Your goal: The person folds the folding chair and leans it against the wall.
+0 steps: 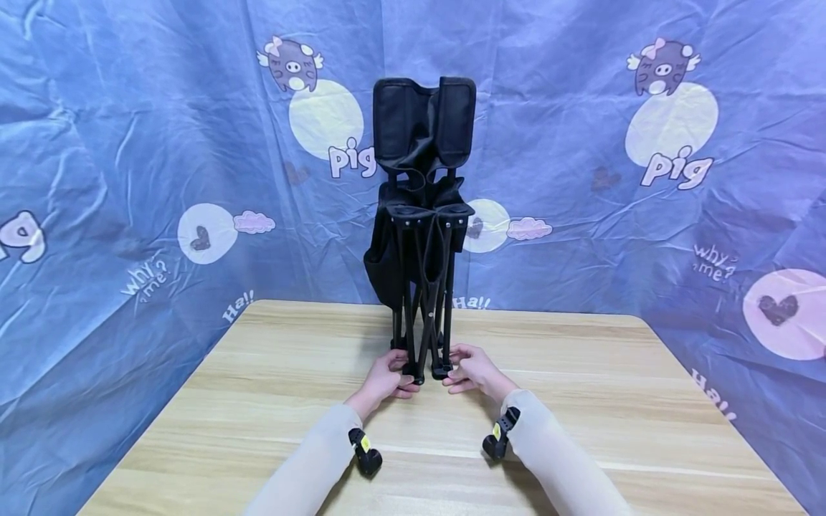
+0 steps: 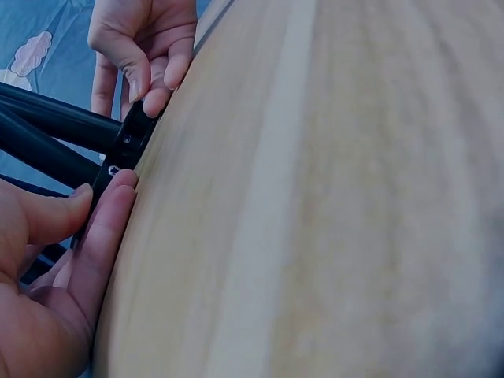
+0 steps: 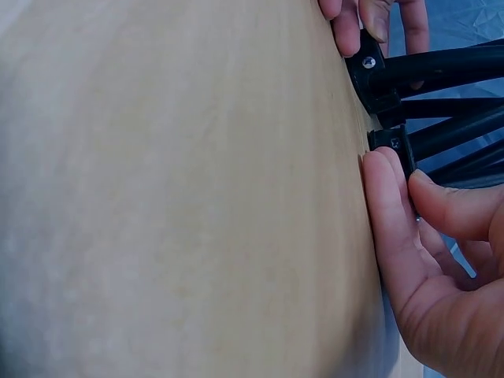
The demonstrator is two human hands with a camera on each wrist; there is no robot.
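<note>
A black folding camp chair (image 1: 395, 122) stands upright and folded on the wooden table, its fabric bunched at the top and its crossed metal legs drawn close together. My left hand (image 1: 386, 376) pinches the plastic foot (image 2: 101, 177) at the lower left, thumb above and fingers under and along it. At the lower right, my right hand (image 1: 477, 370) holds another foot (image 3: 396, 144) between thumb and fingers. The two front feet stand close together at the tabletop. The rear feet are partly hidden behind the front legs and my hands.
The wood-grain table (image 1: 581, 430) spreads around the chair on both sides. A blue curtain (image 1: 548, 143) with printed pigs and words hangs behind and beside it. Small black wrist cameras (image 1: 366, 455) are strapped over both pale sleeves (image 1: 310, 459).
</note>
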